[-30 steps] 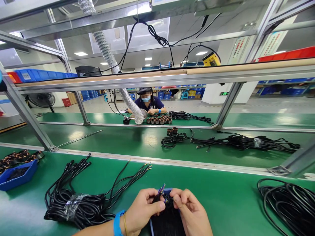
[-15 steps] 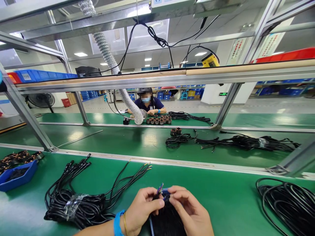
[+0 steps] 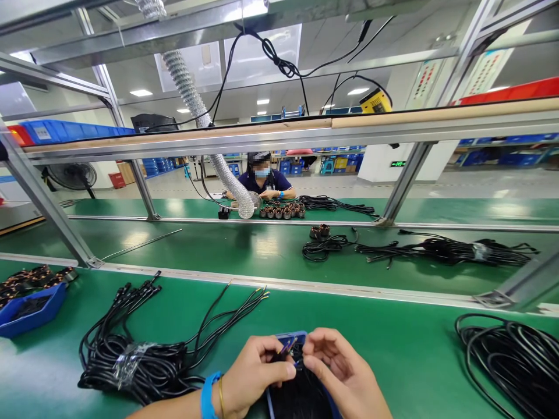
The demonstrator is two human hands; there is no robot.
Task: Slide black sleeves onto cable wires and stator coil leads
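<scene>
Thin bundle of multicoloured wires [image 3: 288, 347] | pinched in left hand [image 3: 258, 372], over blue plastic tray [image 3: 269, 402] | long axis slants forward-right, tips away from the worker, seemingly gripped low to leave ends free | right hand [image 3: 338, 368] curled beside, grip hidden from me | tray likely there for easy reach

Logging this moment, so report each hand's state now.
Left hand: closed, holding thin coloured wires.
Right hand: partly curled beside the wires; whether it holds anything cannot be told.
</scene>
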